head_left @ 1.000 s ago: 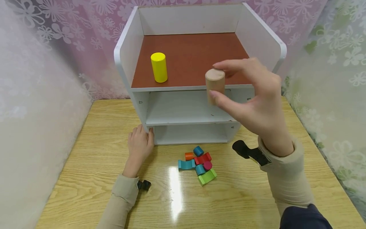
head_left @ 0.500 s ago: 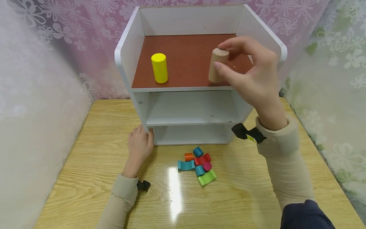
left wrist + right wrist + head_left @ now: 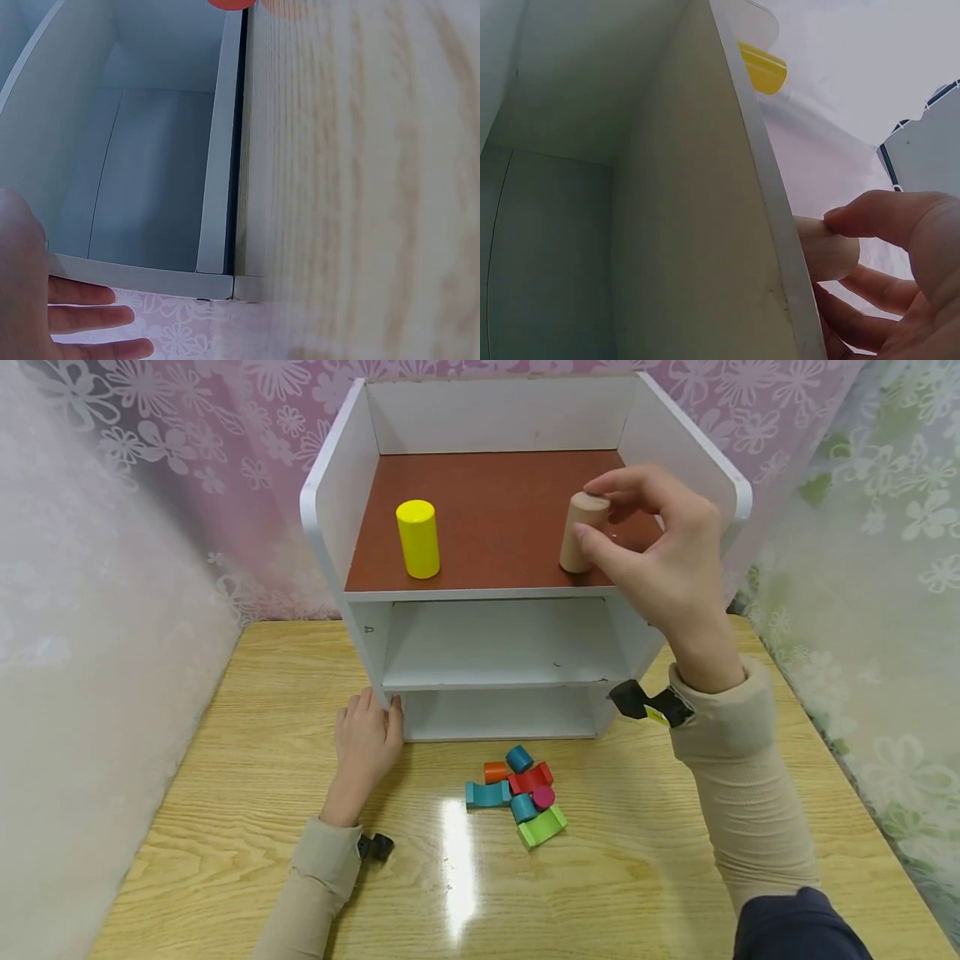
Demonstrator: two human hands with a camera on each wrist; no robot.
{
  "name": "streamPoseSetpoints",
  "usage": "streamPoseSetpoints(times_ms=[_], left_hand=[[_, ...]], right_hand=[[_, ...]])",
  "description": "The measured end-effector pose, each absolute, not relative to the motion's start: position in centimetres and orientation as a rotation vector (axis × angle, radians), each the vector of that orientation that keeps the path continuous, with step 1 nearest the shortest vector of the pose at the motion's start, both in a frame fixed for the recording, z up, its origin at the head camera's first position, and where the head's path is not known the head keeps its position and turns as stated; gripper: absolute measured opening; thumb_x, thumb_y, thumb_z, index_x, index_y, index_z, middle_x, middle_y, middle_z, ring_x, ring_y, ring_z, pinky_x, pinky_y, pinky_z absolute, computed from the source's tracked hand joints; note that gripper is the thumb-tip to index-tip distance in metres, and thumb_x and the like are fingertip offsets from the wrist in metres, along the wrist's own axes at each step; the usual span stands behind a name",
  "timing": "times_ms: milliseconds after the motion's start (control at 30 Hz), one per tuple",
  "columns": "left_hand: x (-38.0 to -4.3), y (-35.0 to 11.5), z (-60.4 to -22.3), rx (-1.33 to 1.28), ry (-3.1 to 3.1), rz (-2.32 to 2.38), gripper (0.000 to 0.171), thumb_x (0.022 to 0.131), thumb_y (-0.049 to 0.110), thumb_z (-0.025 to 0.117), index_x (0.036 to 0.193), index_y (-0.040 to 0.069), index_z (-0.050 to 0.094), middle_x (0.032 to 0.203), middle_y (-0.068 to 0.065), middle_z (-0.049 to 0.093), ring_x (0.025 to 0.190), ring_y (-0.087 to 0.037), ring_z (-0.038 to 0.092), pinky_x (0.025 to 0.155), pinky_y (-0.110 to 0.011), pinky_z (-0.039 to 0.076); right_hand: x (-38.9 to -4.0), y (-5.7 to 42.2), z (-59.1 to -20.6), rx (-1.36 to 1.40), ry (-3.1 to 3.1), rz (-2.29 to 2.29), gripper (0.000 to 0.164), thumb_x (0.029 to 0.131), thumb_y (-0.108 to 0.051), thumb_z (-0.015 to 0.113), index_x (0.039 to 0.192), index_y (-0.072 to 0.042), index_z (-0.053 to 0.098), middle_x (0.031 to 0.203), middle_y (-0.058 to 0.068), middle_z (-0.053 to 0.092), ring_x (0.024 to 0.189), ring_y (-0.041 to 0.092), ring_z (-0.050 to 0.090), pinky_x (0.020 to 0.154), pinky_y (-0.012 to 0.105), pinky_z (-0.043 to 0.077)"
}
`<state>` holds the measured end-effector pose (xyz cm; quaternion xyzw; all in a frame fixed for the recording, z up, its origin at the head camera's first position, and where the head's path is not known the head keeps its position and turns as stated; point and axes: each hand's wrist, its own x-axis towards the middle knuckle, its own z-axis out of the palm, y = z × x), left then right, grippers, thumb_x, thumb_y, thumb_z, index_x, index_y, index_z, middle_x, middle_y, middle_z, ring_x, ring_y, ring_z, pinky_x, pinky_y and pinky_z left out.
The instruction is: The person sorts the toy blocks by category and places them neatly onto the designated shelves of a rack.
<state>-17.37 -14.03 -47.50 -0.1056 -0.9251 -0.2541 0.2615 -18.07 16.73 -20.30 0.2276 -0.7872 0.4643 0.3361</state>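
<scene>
My right hand (image 3: 667,556) pinches a plain wooden cylinder block (image 3: 576,539) between thumb and fingers. The block stands upright at the right front of the brown top of a white shelf unit (image 3: 487,593); its lower end is hidden behind the shelf edge in the right wrist view. To its left, a yellow cylinder block (image 3: 418,539) stands upright by itself. My left hand (image 3: 365,735) holds the unit's lower left side panel, its fingers (image 3: 97,319) stretched along the outside and the thumb at the front edge.
In front of the unit, several small blocks lie grouped on the wooden table (image 3: 247,760): blue cylinders, an orange one, a magenta one, and red, teal and green (image 3: 542,827) arched pieces. Raised side walls flank the brown top. Flowered curtains hang behind and at the sides.
My right hand has carried the wooden cylinder from in front of the shelf up and back onto the brown top, then slightly right. The left hand and yellow cylinder have stayed put.
</scene>
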Motion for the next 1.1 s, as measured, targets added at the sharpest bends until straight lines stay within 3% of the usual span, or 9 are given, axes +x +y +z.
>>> streamPoseSetpoints(times_ms=[267,433,633,933,1100], left_hand=[[-17.4,-14.0,-47.3,-0.290,-2.495,-0.688,0.026,0.102,0.028,0.042,0.105,0.007,0.059,0.098,-0.014,0.065,0.082,-0.037,0.061,0.066,-0.049,0.043],[-17.5,-14.0,-47.4,-0.288,-2.496,-0.684,0.025,0.102,0.026,0.043,0.105,0.007,0.059,0.096,-0.014,0.065,0.082,-0.037,0.061,0.066,-0.050,0.044],[-17.3,-14.1,-47.4,-0.289,-2.500,-0.685,0.026,0.102,0.027,0.043,0.105,0.007,0.059,0.095,-0.014,0.065,0.081,-0.037,0.061,0.065,-0.050,0.044],[-17.5,-14.0,-47.5,-0.292,-2.484,-0.692,0.024,0.102,0.026,0.043,0.100,0.008,0.058,0.095,-0.014,0.065,0.078,-0.036,0.060,0.064,-0.048,0.042],[-17.4,-14.0,-47.4,-0.282,-2.497,-0.698,0.023,0.102,0.025,0.044,0.101,0.007,0.058,0.097,-0.015,0.066,0.079,-0.036,0.060,0.063,-0.047,0.042]], right_hand=[[-18.0,17.0,-20.4,0.589,-2.088,1.181,0.028,0.083,-0.002,0.071,0.110,0.006,0.068,0.097,0.000,0.066,0.086,0.014,0.059,0.065,0.020,0.041],[-18.2,17.2,-20.4,0.616,-2.088,1.143,0.029,0.084,-0.003,0.071,0.112,0.005,0.068,0.102,0.007,0.068,0.089,0.011,0.059,0.074,0.020,0.044],[-17.3,16.9,-20.3,0.650,-2.012,1.016,0.032,0.083,-0.005,0.072,0.113,0.004,0.068,0.109,0.013,0.068,0.099,0.020,0.058,0.089,0.025,0.039],[-15.7,16.5,-20.3,0.644,-1.915,0.987,0.044,0.083,-0.023,0.067,0.120,0.000,0.066,0.114,0.007,0.067,0.104,0.023,0.058,0.091,0.030,0.041],[-14.7,15.8,-20.7,0.700,-1.775,1.065,0.041,0.081,-0.024,0.065,0.111,0.004,0.067,0.107,0.010,0.068,0.097,0.029,0.061,0.087,0.033,0.044]])
